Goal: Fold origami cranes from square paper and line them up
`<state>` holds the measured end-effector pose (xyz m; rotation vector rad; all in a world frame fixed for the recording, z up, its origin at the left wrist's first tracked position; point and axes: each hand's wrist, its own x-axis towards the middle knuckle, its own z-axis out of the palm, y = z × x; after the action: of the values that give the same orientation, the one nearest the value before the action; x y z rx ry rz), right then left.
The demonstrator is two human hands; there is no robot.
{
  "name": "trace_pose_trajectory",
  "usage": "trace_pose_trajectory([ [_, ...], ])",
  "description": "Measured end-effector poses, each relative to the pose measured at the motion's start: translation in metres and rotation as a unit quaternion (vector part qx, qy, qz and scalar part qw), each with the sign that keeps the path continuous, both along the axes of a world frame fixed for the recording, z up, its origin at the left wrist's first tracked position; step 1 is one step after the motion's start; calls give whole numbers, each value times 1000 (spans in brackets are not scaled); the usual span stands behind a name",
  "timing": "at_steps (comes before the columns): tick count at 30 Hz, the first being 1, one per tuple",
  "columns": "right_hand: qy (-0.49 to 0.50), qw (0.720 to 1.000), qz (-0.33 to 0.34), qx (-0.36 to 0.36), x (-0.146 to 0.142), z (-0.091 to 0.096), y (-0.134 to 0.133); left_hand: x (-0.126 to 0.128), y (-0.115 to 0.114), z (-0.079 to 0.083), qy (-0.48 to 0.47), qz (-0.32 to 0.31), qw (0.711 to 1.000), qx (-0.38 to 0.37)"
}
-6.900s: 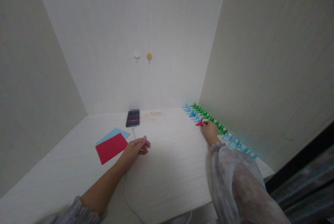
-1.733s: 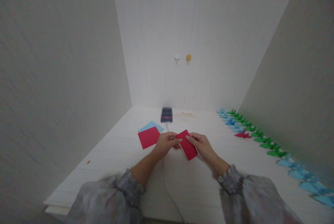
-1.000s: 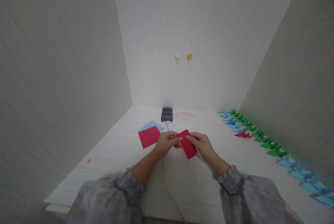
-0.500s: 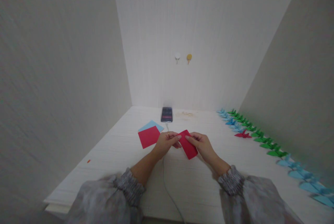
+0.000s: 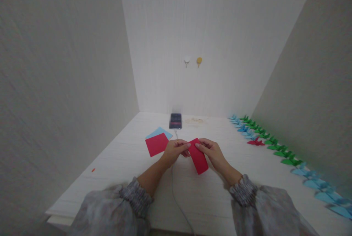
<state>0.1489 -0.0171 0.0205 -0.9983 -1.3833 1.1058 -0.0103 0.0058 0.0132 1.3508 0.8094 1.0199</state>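
Observation:
A folded piece of red paper (image 5: 199,159) is held between both hands above the table. My left hand (image 5: 176,149) pinches its upper left edge between thumb and fingers. At its upper right edge, my right hand (image 5: 211,150) grips with the thumb on top; the fingers behind the paper are partly hidden. The paper's lower end points down toward me. Just left of my left hand lies a flat red sheet (image 5: 156,145), partly covering a light blue sheet (image 5: 160,131).
A phone (image 5: 175,120) with a white cable (image 5: 176,199) sits by the back wall. Folded paper cranes in green (image 5: 287,154), blue (image 5: 316,181) and red (image 5: 256,142) line the right side. A small orange bit (image 5: 93,170) lies at left. Two hooks (image 5: 199,60) are on the wall.
The lower end of the red paper has swung down and now reaches nearer to me. Both hands keep nearly the same place and grip.

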Motion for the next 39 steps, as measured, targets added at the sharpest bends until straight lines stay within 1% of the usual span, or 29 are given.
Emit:
trace_pose_trajectory([
  [6, -18, 999, -19, 31, 2, 3, 0, 1, -1, -1, 4, -26, 1000, -4],
  [14, -7, 999, -31, 18, 0, 1, 0, 2, -1, 0, 20, -29, 999, -6],
  [17, -16, 999, -34, 19, -1, 1, 0, 2, -1, 0, 23, -24, 999, -6],
  [20, -23, 999, -23, 18, -1, 1, 1, 2, -1, 2, 24, 3, 1000, 1],
  [23, -28, 1000, -3, 9, -2, -1, 2, 1, -1, 4, 20, 40, 999, 14],
  [26, -33, 999, -2, -2, -2, -5, 3, 1, 0, 5, 19, 50, 999, 11],
  [29, -22, 1000, -6, -15, -1, -7, 4, 1, 0, 4, 20, 40, 999, 1],
  [33, -15, 999, -4, -40, 0, -4, 3, 2, 1, 1, 25, 7, 1000, -10],
  [36, -32, 998, 13, -61, 0, -3, 3, 3, 1, -1, 21, -7, 1000, -5],
  [39, -63, 994, 37, -78, -1, -5, 3, 5, 0, -1, -11, 1, 1000, -3],
])
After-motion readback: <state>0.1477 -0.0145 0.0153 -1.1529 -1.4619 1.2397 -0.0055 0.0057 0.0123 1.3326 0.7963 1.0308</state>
